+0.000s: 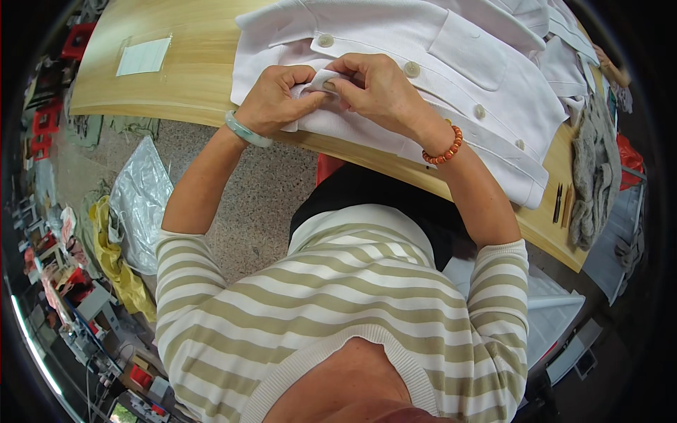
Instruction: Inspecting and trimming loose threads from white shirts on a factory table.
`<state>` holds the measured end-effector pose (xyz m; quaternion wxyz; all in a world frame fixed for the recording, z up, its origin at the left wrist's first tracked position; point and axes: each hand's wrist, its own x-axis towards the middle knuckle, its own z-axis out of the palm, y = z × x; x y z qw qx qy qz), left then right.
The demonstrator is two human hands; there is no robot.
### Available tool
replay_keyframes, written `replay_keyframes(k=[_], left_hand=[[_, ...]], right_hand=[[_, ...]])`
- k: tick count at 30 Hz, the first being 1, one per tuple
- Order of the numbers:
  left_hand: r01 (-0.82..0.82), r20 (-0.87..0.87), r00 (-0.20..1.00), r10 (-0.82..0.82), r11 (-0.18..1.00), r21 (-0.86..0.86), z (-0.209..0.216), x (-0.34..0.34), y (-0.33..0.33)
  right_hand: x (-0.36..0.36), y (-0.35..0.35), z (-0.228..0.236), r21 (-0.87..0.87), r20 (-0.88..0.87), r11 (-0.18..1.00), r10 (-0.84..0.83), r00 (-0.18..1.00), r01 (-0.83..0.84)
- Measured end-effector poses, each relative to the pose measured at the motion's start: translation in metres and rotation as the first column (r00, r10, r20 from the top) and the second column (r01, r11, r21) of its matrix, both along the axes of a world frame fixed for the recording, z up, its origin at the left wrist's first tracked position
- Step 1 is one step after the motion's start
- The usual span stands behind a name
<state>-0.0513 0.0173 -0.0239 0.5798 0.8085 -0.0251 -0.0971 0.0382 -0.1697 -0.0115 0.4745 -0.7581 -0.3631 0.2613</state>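
White knit made up the one large buttoned garment point(451, 92) that lay across the upper middle of the frame, spread on a single pale wood-grain table point(194, 84). Four round, pale greyish buttons point(412, 69) showed along its front, in a slanting row from upper centre toward the right, and one broad white pocket flap point(469, 53) lay above them. Two bare hands met near the garment's left part: the left hand point(278, 99) gripped a bunched white fold point(321, 79) between thumb and curled fingers, and the right hand point(377, 88) pinched the same fold close beside it. One pale green, smooth bangle point(247, 130) ringed the left wrist; one orange beaded bracelet point(444, 146) ringed the right. At upper left, one white rectangular sheet point(144, 56) lay flat on the table. Toward the right edge, one slim black tool point(558, 203) lay beside slim brown pieces point(567, 205), too small to count surely, and just past them hung grey knitted cloth point(596, 169) over the table's end. More white cloth point(564, 63) was heaped at upper right; how many pieces it held could not be told. Below the table's left side, one silvery plastic sheet point(143, 204) lay on the speckled floor point(254, 204), with one crumpled yellow cloth point(116, 257) at its left.
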Motion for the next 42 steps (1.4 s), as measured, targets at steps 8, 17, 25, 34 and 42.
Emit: replay_keyframes(k=[8, 17, 25, 34, 42], left_hand=[[-0.101, 0.209, 0.975, 0.082, 0.991, 0.082, -0.011, -0.004, -0.002], [-0.093, 0.376, 0.926, -0.046, 0.935, 0.342, 0.000, 0.002, -0.006], [-0.173, 0.435, 0.900, -0.028, 0.892, 0.417, -0.012, -0.009, -0.012], [-0.144, 0.409, 0.913, 0.004, 0.939, 0.313, -0.006, -0.009, -0.026], [-0.110, 0.264, 0.964, 0.009, 0.922, 0.370, 0.002, -0.006, -0.009]], right_hand=[[-0.003, -0.009, -0.004, 0.098, 0.215, 0.985, 0.118, 0.970, -0.142], [-0.013, -0.004, -0.009, 0.150, 0.351, 0.988, -0.025, 0.936, -0.030], [-0.026, 0.016, -0.032, 0.162, 0.509, 0.965, -0.260, 0.821, 0.205], [-0.032, 0.011, -0.026, 0.157, 0.595, 0.972, -0.234, 0.768, 0.175], [-0.022, 0.016, -0.036, 0.324, 0.440, 0.917, -0.364, 0.821, 0.233]])
